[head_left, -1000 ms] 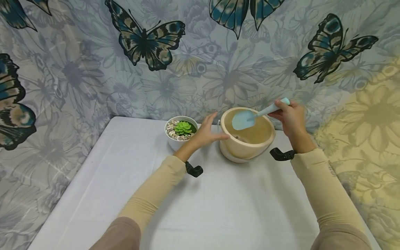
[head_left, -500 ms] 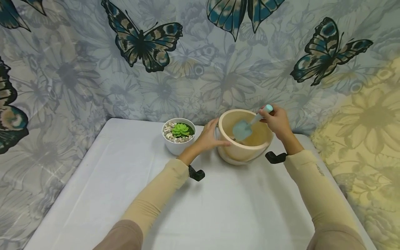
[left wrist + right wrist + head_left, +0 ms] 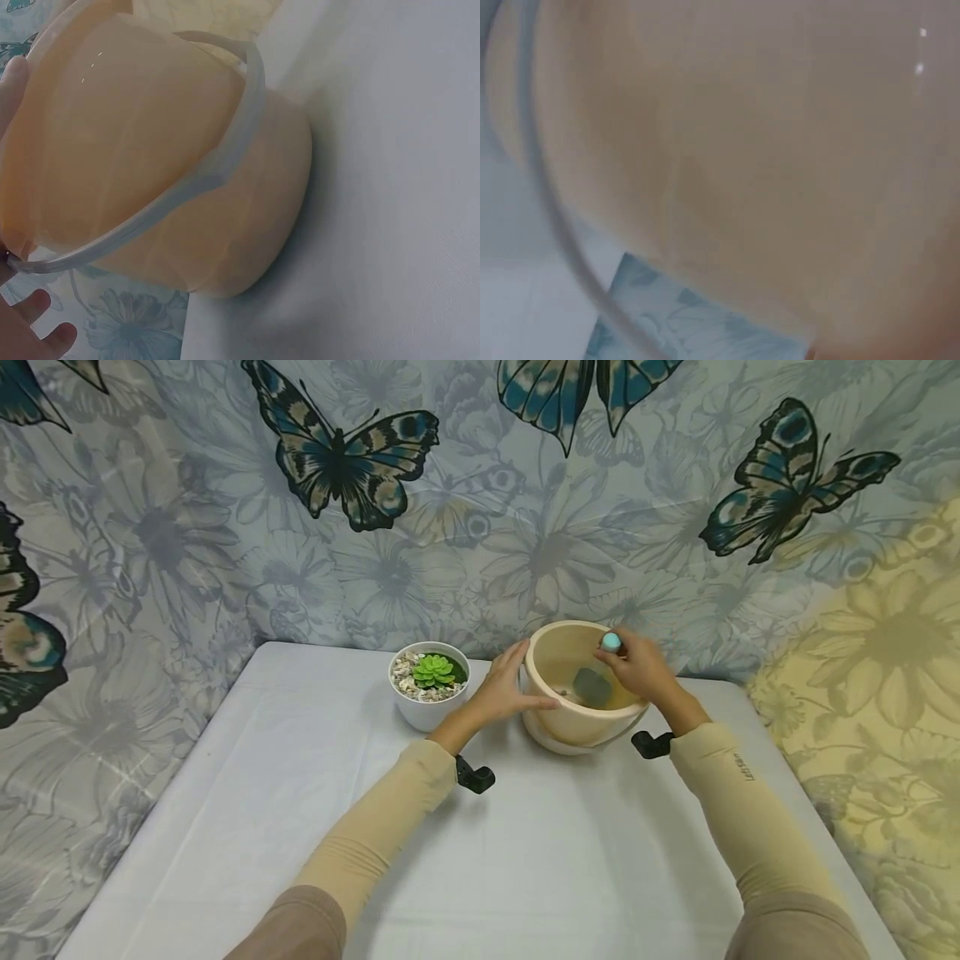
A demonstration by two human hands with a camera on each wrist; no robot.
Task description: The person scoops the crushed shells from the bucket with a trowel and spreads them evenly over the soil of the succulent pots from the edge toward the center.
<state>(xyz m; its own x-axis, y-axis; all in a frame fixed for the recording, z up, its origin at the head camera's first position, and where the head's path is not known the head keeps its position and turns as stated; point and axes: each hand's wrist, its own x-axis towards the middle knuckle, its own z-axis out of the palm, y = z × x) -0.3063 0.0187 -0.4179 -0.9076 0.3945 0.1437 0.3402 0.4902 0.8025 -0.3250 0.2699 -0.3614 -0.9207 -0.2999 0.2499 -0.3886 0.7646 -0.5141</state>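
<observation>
A cream plastic bucket (image 3: 558, 727) stands at the back of the table, its pale handle (image 3: 225, 154) hanging along the side in the left wrist view. My left hand (image 3: 498, 693) rests on the bucket's left side with fingers spread and the thumb reaching along the rim. Two of its fingertips stick out apart from the wall in the left wrist view. My right hand (image 3: 648, 672), over the bucket's right rim, grips a light blue garden trowel by its handle. The trowel blade (image 3: 592, 688) points down inside the bucket, near some small bits at the bottom.
Left of the bucket, a white pot (image 3: 422, 714) holds a green succulent (image 3: 433, 671) among pebbles. A white cloth covers the table (image 3: 480, 868). Behind it hangs a butterfly-printed backdrop (image 3: 540, 543). Black wrist mounts (image 3: 475, 775) show at both cuffs.
My right hand has moved left and down, lowering the trowel from above the bucket into it and tilting it more upright. My left hand has come against the bucket's side.
</observation>
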